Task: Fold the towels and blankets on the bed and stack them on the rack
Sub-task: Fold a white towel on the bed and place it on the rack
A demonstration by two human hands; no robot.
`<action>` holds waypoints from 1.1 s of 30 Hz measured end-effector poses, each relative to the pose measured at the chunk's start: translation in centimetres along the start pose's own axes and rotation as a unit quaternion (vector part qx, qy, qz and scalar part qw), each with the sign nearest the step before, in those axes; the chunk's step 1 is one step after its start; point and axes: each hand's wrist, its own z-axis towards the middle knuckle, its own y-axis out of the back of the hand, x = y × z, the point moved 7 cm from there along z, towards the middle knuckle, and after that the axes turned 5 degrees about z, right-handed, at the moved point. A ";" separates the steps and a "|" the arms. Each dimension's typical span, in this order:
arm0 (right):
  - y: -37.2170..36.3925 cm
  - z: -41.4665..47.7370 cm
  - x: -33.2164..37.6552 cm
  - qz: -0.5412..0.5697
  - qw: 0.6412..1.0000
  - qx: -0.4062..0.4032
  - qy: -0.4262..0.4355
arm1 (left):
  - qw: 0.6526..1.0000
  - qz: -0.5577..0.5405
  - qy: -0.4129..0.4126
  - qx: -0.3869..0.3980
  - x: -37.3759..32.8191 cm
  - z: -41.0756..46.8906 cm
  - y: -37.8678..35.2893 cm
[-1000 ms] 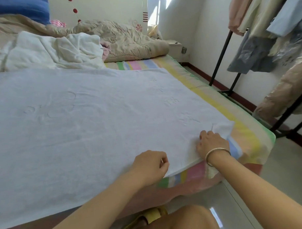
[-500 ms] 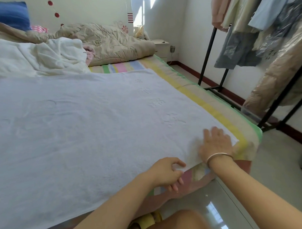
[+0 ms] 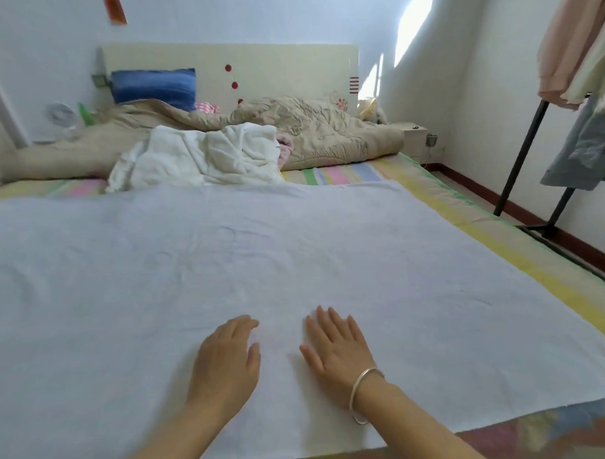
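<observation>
A large white towel (image 3: 295, 264) lies spread flat across the bed (image 3: 500, 229) with its striped pastel sheet. My left hand (image 3: 227, 366) rests palm down on the towel near its front edge, fingers straight. Just to its right, my right hand (image 3: 336, 355), with a silver bangle on the wrist, also lies flat on the towel with fingers spread. A crumpled white towel (image 3: 195, 157) sits in a heap behind the flat one. A beige quilt (image 3: 311, 129) is bunched at the head of the bed.
A black clothes rack (image 3: 521, 156) with hanging garments stands at the right by the wall. A blue pillow (image 3: 153, 85) leans on the headboard. A small bedside cabinet (image 3: 416, 139) sits at the far right corner.
Both hands left the towel's right front corner and now lie flat side by side on the towel's middle front. The view swung left to face the headboard.
</observation>
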 end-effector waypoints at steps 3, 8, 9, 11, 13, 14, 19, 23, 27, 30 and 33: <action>-2.5 3.4 7.6 0.012 0.998 0.016 0.062 | 0.992 0.053 0.113 0.008 12.5 -0.9 2.2; -5.9 9.7 20.9 0.017 0.991 0.038 0.124 | 0.964 0.132 0.232 0.004 30.7 -2.5 7.5; -6.5 10.9 23.3 0.015 0.990 0.045 0.136 | 0.957 0.144 0.252 0.008 33.6 -2.6 8.4; -8.7 13.7 29.1 -0.002 0.985 0.068 0.158 | 0.943 0.150 0.298 0.018 39.5 -3.4 10.5; -10.3 15.9 33.9 -0.008 0.982 0.086 0.167 | 0.933 0.156 0.324 0.025 43.7 -3.7 12.1; -11.7 16.9 37.5 -0.007 0.980 0.097 0.175 | 0.927 0.164 0.336 0.033 46.4 -4.5 13.2; -15.9 18.4 50.7 -0.017 0.967 0.116 0.227 | 0.922 0.165 0.346 0.057 53.9 -6.4 16.5; -18.7 18.0 58.9 -0.035 0.947 0.118 0.297 | 0.909 0.153 0.383 -0.062 60.5 -7.6 20.4; -20.9 17.7 64.2 -0.054 0.934 0.120 0.332 | 0.857 0.122 0.481 -0.143 66.1 -10.6 23.9; -22.4 16.8 68.4 -0.075 0.925 0.119 0.354 | 0.847 0.129 0.498 -0.130 69.9 -12.0 25.4; -24.0 15.4 72.4 -0.111 0.902 0.105 0.404 | 0.853 0.160 0.488 -0.091 73.2 -12.8 26.5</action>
